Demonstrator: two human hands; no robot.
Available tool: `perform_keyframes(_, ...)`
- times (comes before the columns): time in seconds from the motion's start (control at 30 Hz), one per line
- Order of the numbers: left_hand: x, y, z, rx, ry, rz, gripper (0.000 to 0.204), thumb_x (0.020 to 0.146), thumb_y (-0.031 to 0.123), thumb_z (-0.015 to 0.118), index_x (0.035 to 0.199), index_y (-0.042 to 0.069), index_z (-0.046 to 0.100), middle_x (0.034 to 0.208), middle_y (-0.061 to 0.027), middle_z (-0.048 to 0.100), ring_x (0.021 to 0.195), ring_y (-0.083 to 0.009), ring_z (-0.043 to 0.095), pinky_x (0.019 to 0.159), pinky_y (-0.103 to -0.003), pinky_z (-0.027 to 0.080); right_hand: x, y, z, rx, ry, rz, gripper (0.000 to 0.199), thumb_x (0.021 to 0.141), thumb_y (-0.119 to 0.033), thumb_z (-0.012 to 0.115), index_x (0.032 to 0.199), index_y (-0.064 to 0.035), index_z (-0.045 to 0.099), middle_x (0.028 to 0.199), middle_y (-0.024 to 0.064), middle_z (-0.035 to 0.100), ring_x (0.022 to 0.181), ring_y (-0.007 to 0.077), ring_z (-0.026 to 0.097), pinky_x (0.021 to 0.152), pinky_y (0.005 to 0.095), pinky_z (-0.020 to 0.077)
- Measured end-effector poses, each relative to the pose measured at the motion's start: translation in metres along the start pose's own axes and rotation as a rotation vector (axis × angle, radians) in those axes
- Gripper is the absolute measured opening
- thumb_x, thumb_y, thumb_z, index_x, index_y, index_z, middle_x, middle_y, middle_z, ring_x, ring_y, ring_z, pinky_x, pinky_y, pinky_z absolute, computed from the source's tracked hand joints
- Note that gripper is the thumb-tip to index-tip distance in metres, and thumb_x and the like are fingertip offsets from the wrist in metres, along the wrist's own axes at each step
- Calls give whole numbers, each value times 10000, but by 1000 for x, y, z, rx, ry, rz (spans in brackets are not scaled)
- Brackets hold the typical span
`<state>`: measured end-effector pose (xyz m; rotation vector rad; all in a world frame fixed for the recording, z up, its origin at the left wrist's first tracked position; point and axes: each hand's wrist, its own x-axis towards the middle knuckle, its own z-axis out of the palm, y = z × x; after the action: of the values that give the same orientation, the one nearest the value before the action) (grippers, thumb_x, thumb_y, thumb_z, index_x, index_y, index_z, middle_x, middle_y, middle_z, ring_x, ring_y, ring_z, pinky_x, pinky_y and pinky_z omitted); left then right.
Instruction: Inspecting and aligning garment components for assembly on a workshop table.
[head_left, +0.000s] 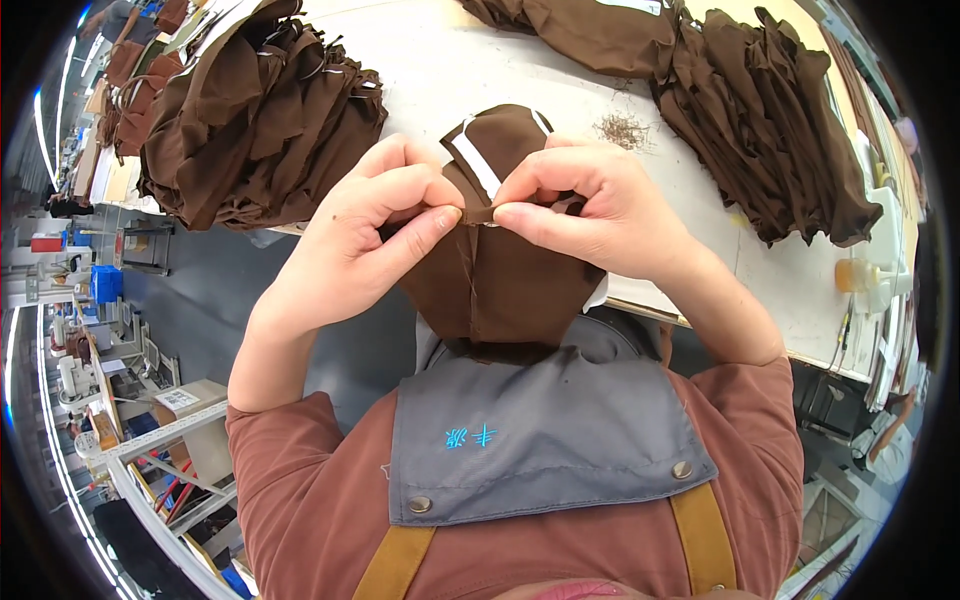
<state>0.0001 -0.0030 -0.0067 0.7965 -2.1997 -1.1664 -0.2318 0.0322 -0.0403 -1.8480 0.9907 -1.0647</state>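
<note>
A brown fabric piece [520, 285] with a seam down its middle and white strips hangs in front of my chest, over the near table edge. My left hand [370, 230] pinches its folded seam edge between thumb and forefinger. Close beside it, my right hand [595, 205] pinches the same edge, leaving a short stretch of cloth between the two thumbs. The upper part of the piece, with the white strips [474, 163], rises behind my fingers. My other fingers are curled, and some of the cloth behind them is hidden.
On the white table [430, 60], a heap of brown fabric [260, 130] lies left and a stack of brown pieces [760, 130] right. Thread scraps [622, 131] lie between. A small bottle of yellowish liquid [857, 275] is at the right edge. Shelving [190, 440] stands lower left.
</note>
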Motion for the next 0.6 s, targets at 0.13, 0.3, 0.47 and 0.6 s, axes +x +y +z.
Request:
perform_keyframes(0.13,-3,-4,-4,-59,-45,-96,37,888,29,612,878,6,640,761,22,473,690,-61,422,610,-236,345,-3,-3,-6,41,-44,21,151,876,-176,622,879,-34,672,720,32,593,701,140,529,649,278,420)
perform_keyframes(0.3,-4,-10,2,-178,-27,-108,81,895,69,652,899,-7,679,760,9,572,695,-54,488,615,-222,384,-4,2,-7,82,-65,56,205,907,-188,551,904,-18,667,748,69,597,729,174,539,681,302,427)
perform_keyframes(0.47,-6,-11,7,-118,0,-109,106,882,99,701,903,-5,704,791,-8,636,709,-60,549,619,-216,421,-5,5,-5,86,-39,46,217,912,-197,548,907,-14,664,744,73,592,728,180,538,681,309,427)
perform_keyframes(0.6,-6,-13,10,-95,23,-113,84,870,78,709,882,-4,700,783,-6,631,700,-58,543,602,-215,417,-5,3,-2,77,-28,103,227,896,-239,594,882,-28,677,708,59,590,715,169,534,663,309,424)
